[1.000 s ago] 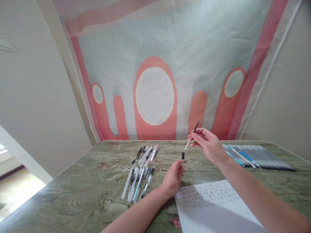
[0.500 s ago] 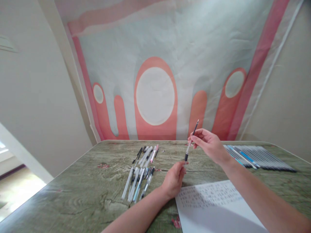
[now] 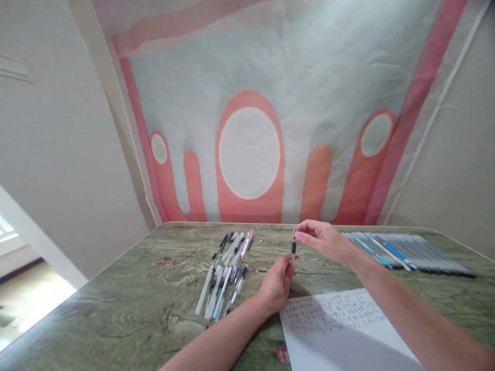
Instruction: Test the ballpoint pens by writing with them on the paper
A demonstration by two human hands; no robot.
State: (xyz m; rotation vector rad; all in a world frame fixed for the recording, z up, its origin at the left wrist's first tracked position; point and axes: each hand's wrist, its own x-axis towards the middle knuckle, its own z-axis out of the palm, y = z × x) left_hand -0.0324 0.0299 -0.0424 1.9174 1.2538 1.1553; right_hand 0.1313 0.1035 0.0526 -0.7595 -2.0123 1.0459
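Note:
Above the table's middle, my left hand (image 3: 276,283) pinches the lower end of a clear pen barrel (image 3: 294,248) with a black grip. The barrel stands nearly upright. My right hand (image 3: 325,241) closes its thumb and fingers at the top of the barrel, on a pen refill (image 3: 295,231). Only a short tip of that refill shows; the rest is inside the barrel or hidden by the fingers. Close to my left hand is a group of clear and white pen parts (image 3: 220,291), with a second group of pens and caps (image 3: 235,247) behind it.
A row of grey pens (image 3: 421,252) with several blue and white ones lies at the right. A sheet of paper (image 3: 340,335) with handwriting lies under my right forearm. A small shiny piece (image 3: 261,240) sits near the back of the wooden table (image 3: 147,309).
My right hand has moved down toward my left hand. The dark refill, which stuck far out above the barrel, has slid down into it. My left hand has stayed almost still.

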